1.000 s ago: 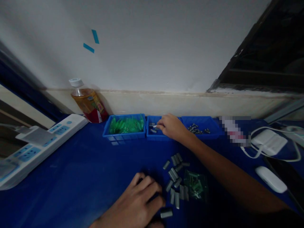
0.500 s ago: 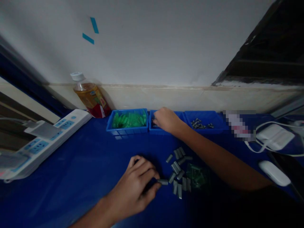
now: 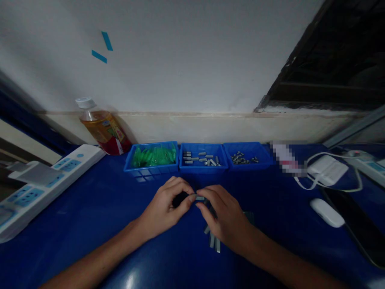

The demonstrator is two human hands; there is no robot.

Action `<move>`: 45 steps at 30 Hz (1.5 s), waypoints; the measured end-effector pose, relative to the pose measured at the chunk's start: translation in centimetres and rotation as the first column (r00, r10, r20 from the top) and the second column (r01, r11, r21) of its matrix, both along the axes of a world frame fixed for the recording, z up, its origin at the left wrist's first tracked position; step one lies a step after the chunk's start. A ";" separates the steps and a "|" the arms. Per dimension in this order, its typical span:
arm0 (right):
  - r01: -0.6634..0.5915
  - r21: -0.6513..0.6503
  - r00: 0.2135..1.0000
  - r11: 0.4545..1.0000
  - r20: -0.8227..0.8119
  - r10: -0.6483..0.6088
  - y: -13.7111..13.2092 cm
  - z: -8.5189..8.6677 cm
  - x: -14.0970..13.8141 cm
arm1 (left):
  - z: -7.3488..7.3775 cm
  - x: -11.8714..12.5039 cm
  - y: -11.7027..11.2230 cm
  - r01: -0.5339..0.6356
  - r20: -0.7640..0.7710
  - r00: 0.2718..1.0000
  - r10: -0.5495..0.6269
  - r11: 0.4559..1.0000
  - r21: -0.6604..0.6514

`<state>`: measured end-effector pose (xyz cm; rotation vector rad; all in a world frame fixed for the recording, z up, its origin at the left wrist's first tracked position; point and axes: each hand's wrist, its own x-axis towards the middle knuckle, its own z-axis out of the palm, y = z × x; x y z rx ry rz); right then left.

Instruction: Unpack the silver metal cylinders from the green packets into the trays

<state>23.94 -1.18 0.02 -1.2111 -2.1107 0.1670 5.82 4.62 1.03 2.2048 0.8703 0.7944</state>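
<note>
My left hand (image 3: 170, 202) is closed, pinching the left end of a small grey metal piece (image 3: 199, 197) between thumb and fingers. My right hand (image 3: 225, 214) meets it from the other side, its thumb and forefinger at the right end of the same piece. Whether anything else sits in the right fingers is hidden. Several similar grey metal pieces (image 3: 215, 243) lie on the blue tabletop below the right hand, which covers part of the pile. A small green clear bag (image 3: 249, 217) shows partly beyond that hand.
Along the wall stand a blue bin (image 3: 152, 168) of green packets, a middle bin (image 3: 203, 169) of metal pieces and a right bin (image 3: 249, 165) of smaller metal parts. Left are a drink bottle (image 3: 104, 130) and power strip (image 3: 51, 186); right, a white case (image 3: 327, 212) and phone (image 3: 356, 228).
My right hand has come back from the middle bin to meet my left hand. The left hand has lifted the metal piece away from the pile. The view has shifted slightly.
</note>
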 end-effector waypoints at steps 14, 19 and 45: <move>0.083 -0.113 0.994 0.990 -0.064 -0.091 -0.4 -0.5 0.0 | -2.4 0.7 -1.0 0.154 0.033 0.986 -0.166 0.959 0.238; 0.103 -0.154 0.981 0.983 -0.147 -0.126 -0.7 -0.5 0.3 | -2.5 0.7 -1.1 0.080 0.044 0.995 -0.093 0.971 0.226; 0.092 -0.116 0.984 0.989 -0.142 -0.108 -0.8 -0.8 0.6 | -2.1 0.9 -0.6 0.059 0.066 0.995 -0.072 0.982 0.182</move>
